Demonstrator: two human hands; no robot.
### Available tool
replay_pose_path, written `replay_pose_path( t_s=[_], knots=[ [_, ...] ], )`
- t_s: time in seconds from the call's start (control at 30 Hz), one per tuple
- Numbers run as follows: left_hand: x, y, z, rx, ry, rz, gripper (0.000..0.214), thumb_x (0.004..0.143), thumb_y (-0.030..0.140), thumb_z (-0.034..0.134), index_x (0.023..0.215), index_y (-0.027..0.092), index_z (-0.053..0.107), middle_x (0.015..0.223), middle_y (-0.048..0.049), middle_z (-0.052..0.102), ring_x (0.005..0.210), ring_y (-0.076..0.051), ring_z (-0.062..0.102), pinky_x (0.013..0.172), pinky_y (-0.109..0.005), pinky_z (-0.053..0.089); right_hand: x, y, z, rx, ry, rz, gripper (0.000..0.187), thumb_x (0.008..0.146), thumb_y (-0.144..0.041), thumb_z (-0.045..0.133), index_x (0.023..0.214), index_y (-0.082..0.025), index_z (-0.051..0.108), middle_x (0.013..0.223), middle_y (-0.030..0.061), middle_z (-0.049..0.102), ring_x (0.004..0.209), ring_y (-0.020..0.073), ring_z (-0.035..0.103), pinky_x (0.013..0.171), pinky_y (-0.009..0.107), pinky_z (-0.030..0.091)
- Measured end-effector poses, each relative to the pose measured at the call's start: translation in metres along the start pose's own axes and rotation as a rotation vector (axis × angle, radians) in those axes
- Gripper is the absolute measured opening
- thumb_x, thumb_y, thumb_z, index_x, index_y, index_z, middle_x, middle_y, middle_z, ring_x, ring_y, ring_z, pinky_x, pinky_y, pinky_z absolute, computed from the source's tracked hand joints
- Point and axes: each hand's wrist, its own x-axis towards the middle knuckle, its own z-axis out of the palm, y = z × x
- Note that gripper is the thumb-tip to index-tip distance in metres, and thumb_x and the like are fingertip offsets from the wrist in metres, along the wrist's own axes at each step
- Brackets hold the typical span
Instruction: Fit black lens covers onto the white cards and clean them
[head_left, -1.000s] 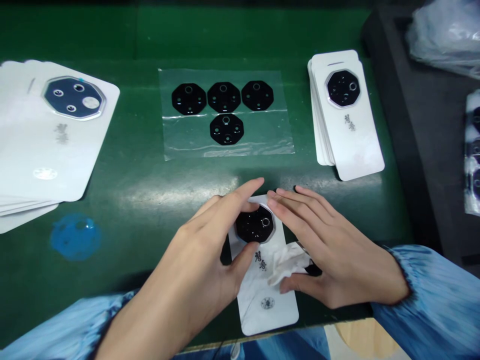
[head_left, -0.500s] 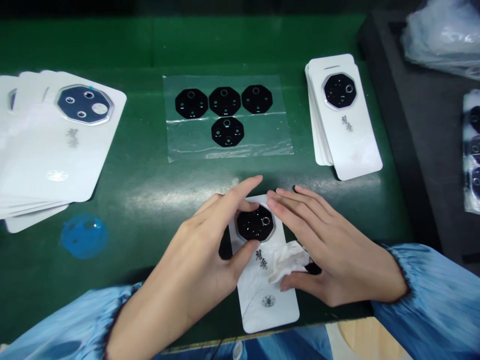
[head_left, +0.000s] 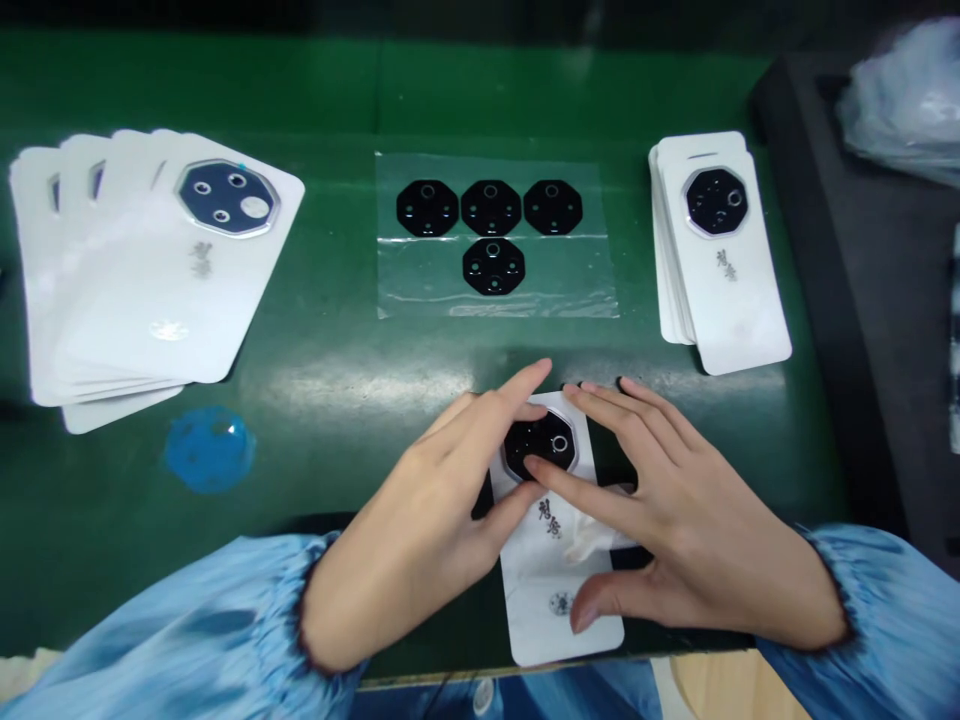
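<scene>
A white phone back panel (head_left: 525, 600) lies near the table's front edge, with a black octagonal lens plate (head_left: 525, 440) inside its silver rim. My left hand (head_left: 450, 480) brackets that rim, thumb at the near side and a finger at the far side, its index finger stretched past the panel's top. From the right, my right hand (head_left: 667, 500) presses its index fingertip on the lens plate. Its other fingers and thumb are spread. Under its palm sits a crumpled white cloth (head_left: 592, 535), partly hidden, on the panel and a dark thing I cannot make out.
A fanned stack of white panels (head_left: 172, 300) lies left, above a blue round film (head_left: 210, 450). Several black lens plates (head_left: 491, 208) rest on a clear sheet (head_left: 405, 290). More panels (head_left: 739, 310) lie right, beside a black tray (head_left: 832, 350) with clear plastic bags (head_left: 907, 110).
My right index finger has moved from the panel's top edge down onto the lens plate. My right thumb has spread away from the cloth. The whole view has shifted leftward.
</scene>
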Motion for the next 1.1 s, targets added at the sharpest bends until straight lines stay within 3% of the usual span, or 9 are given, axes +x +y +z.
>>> replay_pose_path(
  t_s=[0.23, 0.37, 0.63, 0.77, 0.93, 1.1],
  knots=[
    [-0.003, -0.012, -0.007, 0.046, -0.073, 0.092, 0.078, 0.086, 0.031, 0.065, 0.148, 0.021, 0.02, 0.146, -0.0081, 0.039, 0.133, -0.02, 0.038, 0.109, -0.034, 0.038, 0.01, -0.009, -0.004, -0.094, 0.024, 0.003, 0.069, 0.085, -0.068, 0.047, 0.13, -0.017, 0.054, 0.137, 0.0274, 0.042, 0.132, 0.0412, 0.036, 0.102, 0.066, 0.034],
    [-0.004, -0.017, -0.008, 0.121, -0.056, 0.147, 0.079, 0.087, 0.043, 0.061, 0.149, 0.016, 0.019, 0.141, -0.0117, 0.045, 0.129, -0.022, 0.041, 0.107, -0.036, 0.038, 0.018, -0.013, -0.003, -0.129, 0.027, -0.008, 0.062, 0.087, -0.062, 0.05, 0.126, -0.014, 0.057, 0.134, 0.026, 0.048, 0.13, 0.0405, 0.041, 0.102, 0.063, 0.036],
    [-0.003, -0.017, -0.006, 0.151, -0.041, 0.175, 0.079, 0.086, 0.039, 0.062, 0.147, 0.01, 0.022, 0.126, -0.0122, 0.055, 0.108, -0.022, 0.05, 0.096, -0.037, 0.044, 0.03, -0.016, 0.001, -0.227, 0.064, 0.003, 0.06, 0.092, -0.057, 0.046, 0.125, -0.008, 0.058, 0.133, 0.0263, 0.05, 0.126, 0.038, 0.045, 0.101, 0.057, 0.041],
    [-0.002, -0.017, -0.006, 0.13, -0.047, 0.155, 0.082, 0.084, 0.039, 0.065, 0.147, 0.012, 0.02, 0.125, -0.0107, 0.055, 0.108, -0.022, 0.05, 0.095, -0.037, 0.044, 0.03, -0.013, 0.004, -0.209, 0.081, -0.039, 0.064, 0.091, -0.058, 0.046, 0.124, -0.003, 0.057, 0.129, 0.0254, 0.054, 0.123, 0.0361, 0.048, 0.1, 0.054, 0.043],
    [-0.003, -0.018, -0.005, 0.101, -0.046, 0.136, 0.083, 0.084, 0.043, 0.064, 0.148, 0.017, 0.018, 0.129, -0.0111, 0.054, 0.111, -0.023, 0.05, 0.095, -0.039, 0.044, 0.025, -0.007, 0.005, -0.121, 0.074, -0.083, 0.067, 0.089, -0.062, 0.046, 0.127, -0.007, 0.056, 0.13, 0.0193, 0.056, 0.124, 0.0349, 0.047, 0.102, 0.056, 0.041],
    [-0.002, -0.017, -0.006, 0.098, -0.052, 0.138, 0.082, 0.083, 0.04, 0.066, 0.146, 0.012, 0.021, 0.126, -0.0105, 0.055, 0.108, -0.021, 0.049, 0.095, -0.036, 0.044, 0.025, -0.009, 0.005, -0.128, 0.079, -0.07, 0.064, 0.091, -0.059, 0.044, 0.127, -0.007, 0.057, 0.129, 0.0201, 0.056, 0.124, 0.0356, 0.047, 0.103, 0.057, 0.04]
  ],
)
